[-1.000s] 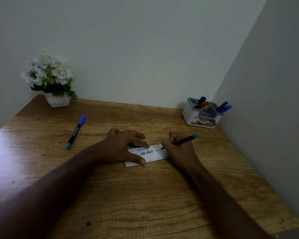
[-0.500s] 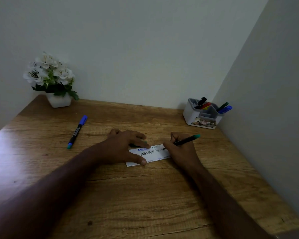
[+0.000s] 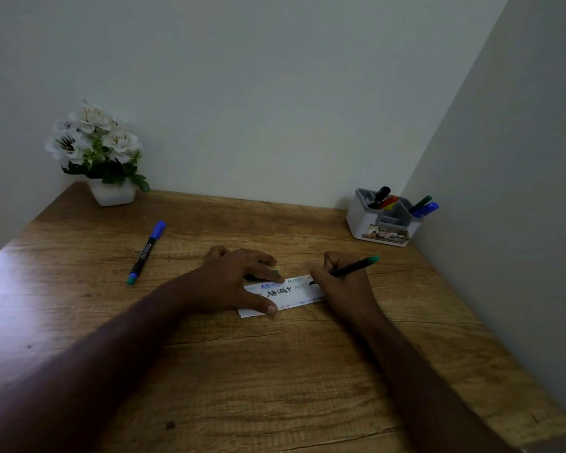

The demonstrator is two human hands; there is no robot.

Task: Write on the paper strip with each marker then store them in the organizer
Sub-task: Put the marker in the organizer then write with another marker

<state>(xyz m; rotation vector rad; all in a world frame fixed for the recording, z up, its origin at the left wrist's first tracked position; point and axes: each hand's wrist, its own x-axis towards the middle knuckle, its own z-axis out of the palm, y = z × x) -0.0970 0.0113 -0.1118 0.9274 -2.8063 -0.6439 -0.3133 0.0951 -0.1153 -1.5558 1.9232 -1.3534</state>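
While the paper strip (image 3: 283, 295) is pinned flat on the worktop (image 3: 275, 371) under the spread left hand (image 3: 239, 282), a green-ended marker (image 3: 347, 269) is gripped in the curled fingers (image 3: 332, 261) of the right hand (image 3: 343, 286), its tip set on the strip's right part. What may be a green cap seems tucked under the left fingers, though this is dimly seen. If the left hand's pressure is eased, the light strip could be dragged by the tip and the letters smeared; fresh ink could also be rubbed by the right palm. At far right the organizer (image 3: 384, 223) is already crowded, so a marker could be knocked out on storing. Another marker (image 3: 146, 253) lies unused at left.
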